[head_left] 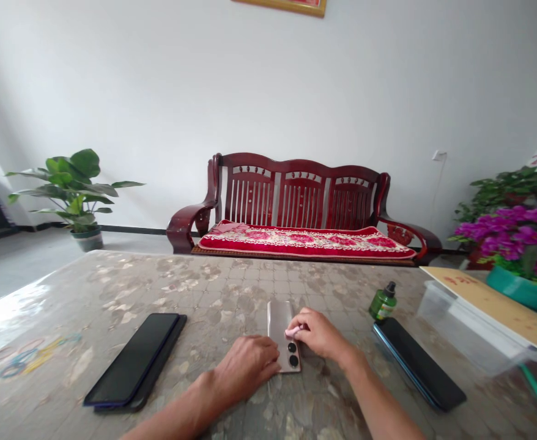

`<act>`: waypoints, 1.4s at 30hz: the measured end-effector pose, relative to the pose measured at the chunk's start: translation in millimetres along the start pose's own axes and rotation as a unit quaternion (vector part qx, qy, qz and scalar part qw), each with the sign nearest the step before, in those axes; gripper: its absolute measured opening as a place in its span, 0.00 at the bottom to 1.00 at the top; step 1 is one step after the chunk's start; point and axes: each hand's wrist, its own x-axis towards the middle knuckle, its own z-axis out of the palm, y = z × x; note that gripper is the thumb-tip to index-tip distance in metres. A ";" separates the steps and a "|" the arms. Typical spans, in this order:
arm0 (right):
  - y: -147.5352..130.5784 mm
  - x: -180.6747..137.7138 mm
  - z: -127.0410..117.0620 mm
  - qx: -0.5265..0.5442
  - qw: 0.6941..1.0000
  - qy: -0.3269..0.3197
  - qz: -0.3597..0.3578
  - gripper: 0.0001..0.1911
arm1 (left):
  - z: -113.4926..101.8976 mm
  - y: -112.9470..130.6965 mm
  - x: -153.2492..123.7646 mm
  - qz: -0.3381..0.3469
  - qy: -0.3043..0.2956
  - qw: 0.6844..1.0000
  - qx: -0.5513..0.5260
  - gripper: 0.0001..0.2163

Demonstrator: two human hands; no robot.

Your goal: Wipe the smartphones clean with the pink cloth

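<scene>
A rose-gold phone (281, 324) lies face down on the patterned table (204, 293), camera lenses towards me. My left hand (246, 366) rests against its left edge, fingers curled and holding it steady. My right hand (318, 335) sits on the phone's right side and pinches a small pink pad (292, 332) against its back. A small green bottle (383, 302) with a black cap stands just right of my right hand.
Two stacked dark phones (135, 360) lie at the left, another dark phone (418, 363) at the right. A clear plastic box (470, 333) under a board sits far right, with a flower pot (523, 290). Coloured rubber bands (21, 362) lie far left. A wooden bench (296, 211) stands behind.
</scene>
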 end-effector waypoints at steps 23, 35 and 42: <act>3.9 -1.6 -4.9 0.026 0.999 -0.009 -0.018 0.04 | -24.4 -42.7 94.8 0.109 -0.136 0.974 0.144 0.21; 6.5 6.6 1.2 0.063 0.998 0.003 0.004 0.09 | -44.1 -66.7 70.3 0.024 -0.150 0.982 0.108 0.37; 14.8 3.5 -16.8 0.062 0.996 -0.063 0.010 0.11 | -42.8 -79.9 46.1 -0.020 -0.125 0.991 0.054 0.33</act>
